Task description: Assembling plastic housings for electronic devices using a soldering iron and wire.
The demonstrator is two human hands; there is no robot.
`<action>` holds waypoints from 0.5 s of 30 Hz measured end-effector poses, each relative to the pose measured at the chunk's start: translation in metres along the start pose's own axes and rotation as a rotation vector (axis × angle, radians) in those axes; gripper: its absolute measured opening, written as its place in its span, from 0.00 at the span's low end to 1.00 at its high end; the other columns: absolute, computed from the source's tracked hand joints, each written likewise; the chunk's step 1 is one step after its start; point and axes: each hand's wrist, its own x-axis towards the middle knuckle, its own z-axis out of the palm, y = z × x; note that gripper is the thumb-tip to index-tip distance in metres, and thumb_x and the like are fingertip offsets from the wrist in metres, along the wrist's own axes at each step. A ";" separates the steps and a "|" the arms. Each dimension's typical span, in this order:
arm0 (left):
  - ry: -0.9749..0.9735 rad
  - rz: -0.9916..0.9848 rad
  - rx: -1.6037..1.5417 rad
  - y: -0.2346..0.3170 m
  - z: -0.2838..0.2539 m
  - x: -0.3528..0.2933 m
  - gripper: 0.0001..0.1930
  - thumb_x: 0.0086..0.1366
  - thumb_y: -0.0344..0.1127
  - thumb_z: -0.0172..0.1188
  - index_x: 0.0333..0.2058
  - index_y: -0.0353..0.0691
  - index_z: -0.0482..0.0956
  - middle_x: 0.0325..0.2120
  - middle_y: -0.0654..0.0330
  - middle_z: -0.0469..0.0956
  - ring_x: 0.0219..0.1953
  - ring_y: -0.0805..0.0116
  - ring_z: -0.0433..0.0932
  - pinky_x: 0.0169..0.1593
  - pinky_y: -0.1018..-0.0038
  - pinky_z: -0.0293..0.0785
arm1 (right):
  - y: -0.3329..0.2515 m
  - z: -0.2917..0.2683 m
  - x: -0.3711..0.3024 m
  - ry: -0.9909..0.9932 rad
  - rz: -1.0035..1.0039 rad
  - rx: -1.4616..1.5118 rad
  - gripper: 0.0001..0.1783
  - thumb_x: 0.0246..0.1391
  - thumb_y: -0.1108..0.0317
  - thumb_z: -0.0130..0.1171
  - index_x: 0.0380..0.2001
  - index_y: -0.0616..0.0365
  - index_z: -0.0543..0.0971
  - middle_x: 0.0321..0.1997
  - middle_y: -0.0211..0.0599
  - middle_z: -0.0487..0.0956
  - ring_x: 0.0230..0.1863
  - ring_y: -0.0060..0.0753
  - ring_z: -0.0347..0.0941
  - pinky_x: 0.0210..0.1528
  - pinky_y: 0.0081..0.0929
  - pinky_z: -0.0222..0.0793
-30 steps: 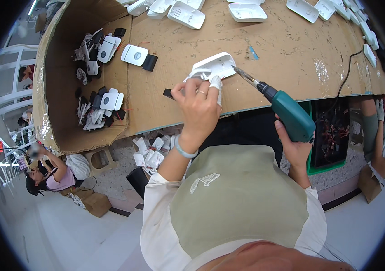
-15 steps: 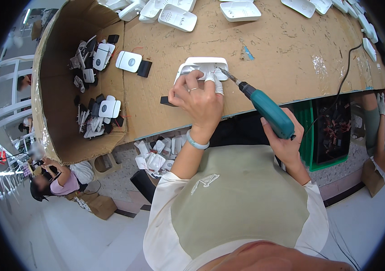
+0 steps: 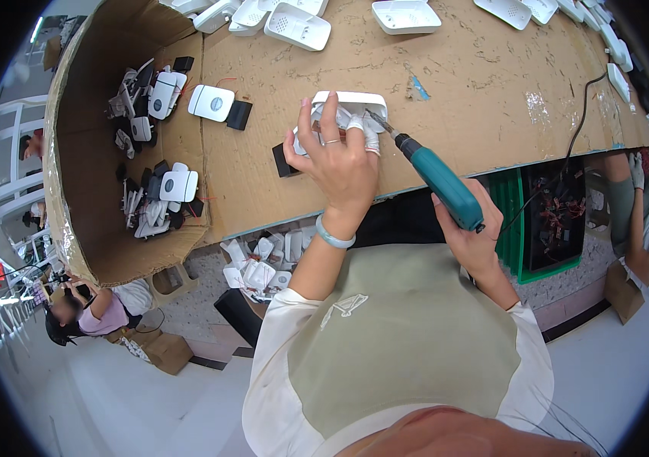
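In front of me on the bench lies a white plastic housing (image 3: pixel 376 100), its hollow side up. My left hand (image 3: pixel 343 164) holds it down with the taped thumb and index finger inside; the other fingers are raised and spread over its left end. A teal electric screwdriver (image 3: pixel 445 186) is gripped in my right hand (image 3: pixel 474 236). Its bit slants into the right end of the housing, near the taped fingers; the exact contact at the tip is too small to tell. A black block (image 3: pixel 285 161) sits beside the housing, partly behind my left hand.
A large open cardboard box (image 3: pixel 81 152) at the left contains several white-and-black units. Another such unit (image 3: pixel 212 103) lies near its opening. White shells (image 3: pixel 298 27) line the far edge. A black cable (image 3: pixel 585 114) trails at the right, above a green crate (image 3: pixel 519 228).
The outer fingers of my left hand have straightened and lifted off the housing's left side. More of the black block shows. The screwdriver remains at the housing's right end.
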 end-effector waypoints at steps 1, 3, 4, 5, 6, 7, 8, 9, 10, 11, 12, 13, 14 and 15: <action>-0.018 -0.012 0.002 0.001 -0.002 0.000 0.11 0.45 0.29 0.69 0.16 0.39 0.73 0.60 0.55 0.74 0.67 0.45 0.63 0.63 0.41 0.51 | 0.000 0.000 -0.001 -0.015 0.007 -0.008 0.16 0.48 0.80 0.68 0.42 0.63 0.78 0.37 0.45 0.80 0.35 0.46 0.78 0.39 0.31 0.75; -0.036 -0.023 0.003 0.002 -0.002 0.001 0.11 0.44 0.29 0.69 0.16 0.39 0.73 0.59 0.55 0.74 0.67 0.45 0.64 0.62 0.41 0.51 | -0.001 0.000 -0.001 -0.017 0.014 -0.011 0.17 0.48 0.80 0.68 0.42 0.63 0.78 0.38 0.45 0.80 0.36 0.46 0.79 0.39 0.31 0.75; -0.024 -0.024 -0.001 0.002 -0.002 0.001 0.10 0.44 0.29 0.69 0.16 0.39 0.73 0.59 0.55 0.74 0.66 0.45 0.64 0.62 0.41 0.52 | -0.002 0.001 -0.001 -0.021 0.020 -0.013 0.17 0.47 0.80 0.68 0.42 0.63 0.78 0.38 0.45 0.80 0.36 0.46 0.79 0.39 0.31 0.75; -0.013 -0.025 -0.005 0.002 -0.001 0.001 0.10 0.43 0.29 0.69 0.16 0.38 0.73 0.58 0.55 0.75 0.65 0.45 0.65 0.62 0.42 0.52 | -0.004 0.003 0.000 -0.019 0.020 -0.015 0.17 0.47 0.80 0.68 0.42 0.63 0.78 0.38 0.45 0.80 0.36 0.46 0.79 0.39 0.31 0.75; -0.012 -0.025 -0.007 0.002 0.000 0.001 0.10 0.43 0.29 0.69 0.16 0.38 0.73 0.58 0.55 0.75 0.65 0.45 0.65 0.62 0.42 0.52 | -0.007 0.005 0.002 0.003 0.013 -0.009 0.14 0.50 0.80 0.68 0.41 0.65 0.78 0.36 0.44 0.79 0.34 0.42 0.77 0.39 0.29 0.73; 0.003 -0.029 -0.011 0.002 0.002 0.001 0.10 0.43 0.29 0.69 0.17 0.38 0.74 0.58 0.55 0.75 0.65 0.45 0.65 0.62 0.42 0.52 | -0.008 0.006 0.003 0.024 0.006 -0.003 0.12 0.52 0.81 0.69 0.39 0.67 0.79 0.34 0.43 0.79 0.33 0.38 0.76 0.39 0.27 0.72; 0.018 -0.034 -0.015 0.003 0.003 0.001 0.10 0.43 0.28 0.69 0.17 0.38 0.74 0.58 0.55 0.75 0.64 0.46 0.65 0.61 0.42 0.52 | -0.008 0.006 0.003 0.024 0.005 -0.006 0.12 0.52 0.81 0.69 0.39 0.67 0.79 0.34 0.43 0.79 0.33 0.38 0.76 0.39 0.27 0.72; 0.019 -0.035 -0.016 0.003 0.003 0.001 0.10 0.43 0.28 0.69 0.17 0.38 0.74 0.58 0.55 0.75 0.64 0.46 0.65 0.61 0.42 0.52 | -0.008 0.006 0.003 0.025 0.010 -0.004 0.12 0.52 0.81 0.69 0.39 0.67 0.79 0.34 0.43 0.79 0.33 0.38 0.76 0.39 0.27 0.71; 0.011 -0.037 -0.007 0.003 0.002 0.001 0.09 0.44 0.28 0.68 0.17 0.38 0.74 0.58 0.55 0.75 0.64 0.46 0.66 0.61 0.42 0.52 | -0.008 0.006 0.003 0.025 0.016 -0.003 0.12 0.52 0.81 0.69 0.39 0.67 0.79 0.34 0.43 0.79 0.32 0.38 0.75 0.38 0.27 0.71; 0.002 -0.040 0.002 0.003 0.002 0.001 0.09 0.44 0.28 0.68 0.17 0.38 0.74 0.58 0.55 0.75 0.64 0.46 0.66 0.61 0.42 0.53 | -0.009 0.006 0.003 0.024 0.014 -0.005 0.12 0.52 0.81 0.69 0.39 0.67 0.79 0.34 0.43 0.79 0.32 0.38 0.75 0.38 0.27 0.71; 0.003 -0.042 0.001 0.003 0.003 0.001 0.09 0.44 0.28 0.68 0.17 0.38 0.74 0.58 0.55 0.75 0.64 0.46 0.66 0.61 0.42 0.53 | -0.009 0.006 0.003 0.016 0.023 -0.009 0.11 0.52 0.81 0.68 0.39 0.67 0.79 0.33 0.42 0.78 0.32 0.38 0.75 0.38 0.27 0.71; 0.006 -0.041 0.001 0.003 0.003 0.001 0.09 0.44 0.28 0.68 0.17 0.38 0.74 0.57 0.55 0.75 0.64 0.46 0.66 0.61 0.42 0.53 | -0.009 0.006 0.003 0.008 0.032 -0.013 0.11 0.52 0.81 0.68 0.39 0.66 0.78 0.33 0.42 0.78 0.32 0.38 0.75 0.38 0.27 0.70; 0.008 -0.041 0.002 0.003 0.004 0.001 0.09 0.44 0.28 0.68 0.17 0.38 0.74 0.57 0.56 0.75 0.64 0.46 0.66 0.61 0.42 0.53 | -0.009 0.006 0.003 0.007 0.031 -0.015 0.11 0.52 0.81 0.68 0.39 0.66 0.78 0.33 0.42 0.78 0.32 0.38 0.75 0.38 0.27 0.70; 0.008 -0.042 0.000 0.003 0.004 0.001 0.09 0.44 0.28 0.68 0.17 0.38 0.74 0.57 0.56 0.75 0.64 0.46 0.66 0.61 0.42 0.53 | -0.009 0.006 0.002 -0.006 0.037 -0.009 0.11 0.52 0.82 0.68 0.39 0.66 0.78 0.33 0.42 0.78 0.33 0.39 0.75 0.38 0.27 0.70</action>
